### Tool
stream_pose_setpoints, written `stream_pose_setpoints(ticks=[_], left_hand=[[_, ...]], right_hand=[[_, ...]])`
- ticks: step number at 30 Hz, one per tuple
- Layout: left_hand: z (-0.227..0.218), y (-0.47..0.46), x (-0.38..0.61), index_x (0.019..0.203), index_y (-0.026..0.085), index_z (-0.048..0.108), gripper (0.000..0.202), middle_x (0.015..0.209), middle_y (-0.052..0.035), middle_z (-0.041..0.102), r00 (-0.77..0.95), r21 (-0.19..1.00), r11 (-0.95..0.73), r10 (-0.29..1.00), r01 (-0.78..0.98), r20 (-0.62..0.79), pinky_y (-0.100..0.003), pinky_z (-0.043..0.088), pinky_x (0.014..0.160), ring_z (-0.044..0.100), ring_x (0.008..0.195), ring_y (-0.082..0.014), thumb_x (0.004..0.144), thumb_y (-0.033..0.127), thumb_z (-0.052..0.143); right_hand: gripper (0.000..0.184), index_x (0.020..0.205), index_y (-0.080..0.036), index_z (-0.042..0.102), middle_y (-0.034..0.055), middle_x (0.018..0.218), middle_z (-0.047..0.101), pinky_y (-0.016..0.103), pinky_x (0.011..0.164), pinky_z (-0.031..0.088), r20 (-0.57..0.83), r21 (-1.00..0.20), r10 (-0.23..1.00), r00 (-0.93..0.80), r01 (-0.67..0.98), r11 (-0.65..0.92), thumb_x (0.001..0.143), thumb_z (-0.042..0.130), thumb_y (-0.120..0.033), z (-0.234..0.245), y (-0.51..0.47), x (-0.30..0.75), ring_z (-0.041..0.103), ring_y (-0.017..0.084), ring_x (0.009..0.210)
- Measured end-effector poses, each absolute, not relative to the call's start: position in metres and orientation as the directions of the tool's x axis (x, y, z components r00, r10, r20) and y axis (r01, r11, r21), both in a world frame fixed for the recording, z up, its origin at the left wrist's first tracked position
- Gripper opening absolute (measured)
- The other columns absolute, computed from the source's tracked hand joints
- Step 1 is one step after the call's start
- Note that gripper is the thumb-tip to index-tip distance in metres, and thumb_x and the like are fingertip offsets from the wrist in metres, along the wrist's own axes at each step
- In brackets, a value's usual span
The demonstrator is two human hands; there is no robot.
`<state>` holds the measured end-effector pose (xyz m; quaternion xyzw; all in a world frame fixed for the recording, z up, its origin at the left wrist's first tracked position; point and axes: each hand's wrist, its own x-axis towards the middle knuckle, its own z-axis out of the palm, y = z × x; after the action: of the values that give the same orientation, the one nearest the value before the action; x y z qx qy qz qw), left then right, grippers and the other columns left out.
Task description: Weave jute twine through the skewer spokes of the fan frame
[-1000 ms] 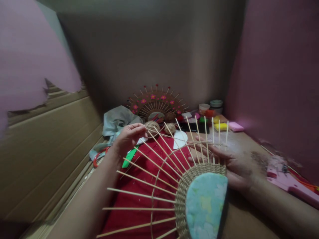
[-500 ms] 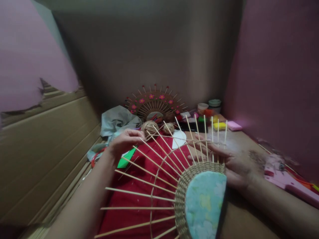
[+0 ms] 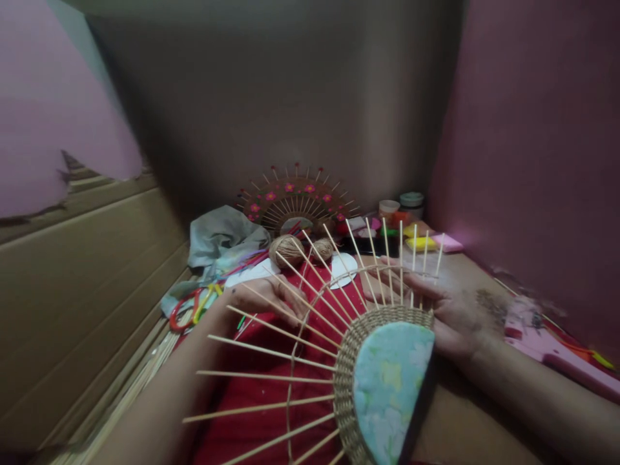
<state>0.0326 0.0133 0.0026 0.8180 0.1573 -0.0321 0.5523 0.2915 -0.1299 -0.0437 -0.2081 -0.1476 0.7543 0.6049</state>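
Note:
A half-round fan frame [image 3: 387,381] with a pale blue-green centre, a woven twine rim and several thin wooden sticks fanning outward lies in front of me over a red cloth [image 3: 271,387]. My left hand [image 3: 261,298] reaches in behind the sticks, fingers pinched together on a thin twine strand among them. My right hand [image 3: 450,310] lies behind the right-hand sticks with fingers stretched out, steadying the frame. Two balls of twine [image 3: 288,248] sit just beyond the sticks.
A finished fan with pink flowers [image 3: 295,200] leans at the back wall. Grey cloth [image 3: 220,239], red-handled scissors [image 3: 186,310], small jars [image 3: 402,205], coloured blocks [image 3: 426,242] and a pink glue gun [image 3: 547,339] lie around. Cardboard [image 3: 82,284] lines the left.
My left hand has dropped from the stick tips near the twine balls down and in among the sticks. The frame has shifted slightly left; my right hand stays behind it.

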Motion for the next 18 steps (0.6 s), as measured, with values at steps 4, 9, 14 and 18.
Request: stream_pose_setpoints(ticks=[4,9,14,18], left_hand=[[0.008,0.021,0.025,0.095,0.015,0.07,0.028,0.095,-0.0116,0.069,0.935,0.914,-0.293,0.298,0.282,-0.194,-0.037,0.046,0.084,0.061,0.092,-0.0279,0.068,0.018,0.066],[0.003,0.016,0.024,0.111,0.016,0.061,0.046,0.099,-0.0112,0.067,0.924,0.99,-0.073,0.373,0.123,-0.087,-0.039,0.041,0.089,0.06,0.095,-0.0274,0.065,0.018,0.067],[-0.014,0.012,0.035,0.098,0.012,0.065,0.041,0.084,-0.0118,0.067,0.914,0.995,0.09,0.397,0.05,-0.082,-0.033,0.047,0.068,0.062,0.071,-0.0217,0.063,0.032,0.068],[-0.025,0.009,0.045,0.082,0.008,0.067,0.028,0.065,-0.0076,0.063,0.873,0.988,0.121,0.468,0.092,-0.139,-0.025,0.043,0.05,0.052,0.048,-0.011,0.065,0.03,0.067]], right_hand=[[0.033,0.115,-0.026,0.054,0.0035,0.099,0.067,0.042,0.085,0.044,-0.129,-0.532,0.981,-0.147,-0.824,-0.194,0.087,0.037,-0.024,-0.044,-0.129,0.291,0.063,0.021,0.09],[0.033,0.113,-0.022,0.055,0.005,0.095,0.069,0.045,0.088,0.042,-0.167,-0.539,0.973,-0.157,-0.812,-0.224,0.087,0.036,-0.026,-0.045,-0.128,0.292,0.063,0.022,0.093],[0.031,0.113,-0.024,0.055,0.0029,0.108,0.065,0.042,0.094,0.039,-0.101,-0.534,0.983,-0.156,-0.825,-0.185,0.087,0.037,-0.022,-0.05,-0.127,0.294,0.059,0.02,0.102],[0.032,0.113,-0.024,0.055,0.004,0.111,0.064,0.045,0.094,0.039,-0.107,-0.534,0.983,-0.151,-0.825,-0.185,0.087,0.036,-0.023,-0.051,-0.126,0.294,0.058,0.022,0.102]])
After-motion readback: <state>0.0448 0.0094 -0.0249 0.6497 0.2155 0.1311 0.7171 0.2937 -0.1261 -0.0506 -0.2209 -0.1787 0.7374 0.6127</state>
